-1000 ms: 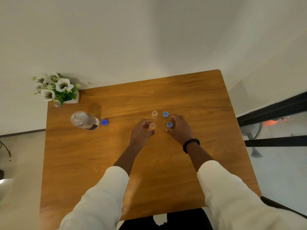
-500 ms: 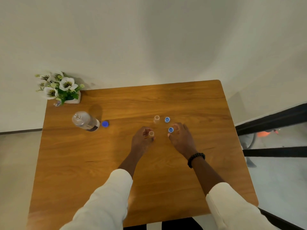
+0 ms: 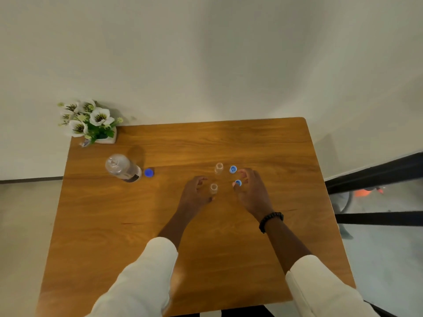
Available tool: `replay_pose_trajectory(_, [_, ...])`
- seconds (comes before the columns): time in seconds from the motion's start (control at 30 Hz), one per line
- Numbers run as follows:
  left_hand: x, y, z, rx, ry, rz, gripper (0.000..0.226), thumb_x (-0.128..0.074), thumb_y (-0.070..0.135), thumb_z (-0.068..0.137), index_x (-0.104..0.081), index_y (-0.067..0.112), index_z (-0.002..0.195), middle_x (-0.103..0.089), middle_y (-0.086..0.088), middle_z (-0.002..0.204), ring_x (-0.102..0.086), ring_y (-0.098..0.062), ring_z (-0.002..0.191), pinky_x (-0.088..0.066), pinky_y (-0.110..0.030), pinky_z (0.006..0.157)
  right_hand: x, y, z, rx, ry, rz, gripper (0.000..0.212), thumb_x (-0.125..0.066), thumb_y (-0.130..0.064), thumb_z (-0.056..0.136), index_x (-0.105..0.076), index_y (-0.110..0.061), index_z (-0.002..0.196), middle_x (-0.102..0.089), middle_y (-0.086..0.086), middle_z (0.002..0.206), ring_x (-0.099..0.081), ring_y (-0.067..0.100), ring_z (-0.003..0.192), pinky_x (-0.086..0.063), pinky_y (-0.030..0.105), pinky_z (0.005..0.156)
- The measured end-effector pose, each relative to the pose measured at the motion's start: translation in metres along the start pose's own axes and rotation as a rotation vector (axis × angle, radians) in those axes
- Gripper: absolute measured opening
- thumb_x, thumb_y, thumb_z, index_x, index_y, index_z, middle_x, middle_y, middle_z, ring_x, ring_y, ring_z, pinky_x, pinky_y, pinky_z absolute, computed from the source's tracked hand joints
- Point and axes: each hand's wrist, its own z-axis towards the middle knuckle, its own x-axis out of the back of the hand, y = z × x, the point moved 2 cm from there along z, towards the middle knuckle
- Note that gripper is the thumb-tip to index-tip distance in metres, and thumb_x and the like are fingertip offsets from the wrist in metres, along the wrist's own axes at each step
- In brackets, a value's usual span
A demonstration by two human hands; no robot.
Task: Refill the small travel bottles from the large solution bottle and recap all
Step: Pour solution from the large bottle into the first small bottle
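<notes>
I steady the near travel bottle [image 3: 213,188] with my left hand [image 3: 194,195] curled around it, my right hand [image 3: 250,191] pinching its blue cap [image 3: 238,183] just right, so I judge recapping comes next: seat and twist.

Large bottle [image 3: 123,167] left on table [image 3: 229,248]; small bottles [image 3: 219,168] centre.
</notes>
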Motion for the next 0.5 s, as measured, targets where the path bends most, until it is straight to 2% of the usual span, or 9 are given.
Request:
replay_pose_trajectory(0.17, [0.05,0.002,-0.028,0.017,0.063,0.041,0.044,-0.078,0.019,0.08,-0.057,0.029,0.117,-0.057,0.004,0.113,-0.061,-0.014,0.093,-0.053,-0.027,0.071,0.001,-0.063,0.015,0.159,0.045,0.023,0.036,-0.063,-0.027,0.093,-0.05,-0.028,0.127,-0.051,-0.006,0.124,-0.053,0.011,0.111,-0.052,0.033,0.088])
replay_pose_trajectory(0.27, [0.096,-0.002,-0.051,0.022,0.164,0.003,0.035,-0.075,0.011,0.082,-0.061,0.027,0.109,-0.06,0.001,0.107,-0.063,-0.011,0.081,-0.051,-0.021,0.066,-0.019,-0.128,0.023,0.328,-0.012,0.067,0.043,-0.066,-0.03,0.092,-0.049,-0.027,0.131,-0.051,-0.005,0.128,-0.053,0.009,0.116,-0.049,0.03,0.092])
replay_pose_trajectory(0.37, [0.149,-0.009,-0.075,0.045,0.284,-0.059,0.033,-0.073,0.002,0.082,-0.061,0.024,0.103,-0.06,-0.004,0.103,-0.061,-0.01,0.073,-0.05,-0.022,0.066,-0.057,-0.194,0.024,0.413,-0.196,0.082,0.059,-0.072,-0.038,0.087,-0.042,-0.031,0.137,-0.047,-0.007,0.135,-0.049,0.007,0.124,-0.046,0.028,0.098])
replay_pose_trajectory(0.5, [0.212,-0.022,-0.099,0.053,0.445,-0.078,0.03,-0.073,0.012,0.084,-0.058,0.033,0.101,-0.063,0.004,0.103,-0.064,-0.01,0.092,-0.047,-0.018,0.067,-0.123,-0.249,0.02,0.459,-0.427,0.003,0.088,-0.079,-0.043,0.078,-0.028,-0.031,0.149,-0.036,-0.003,0.148,-0.042,0.014,0.132,-0.044,0.031,0.102])
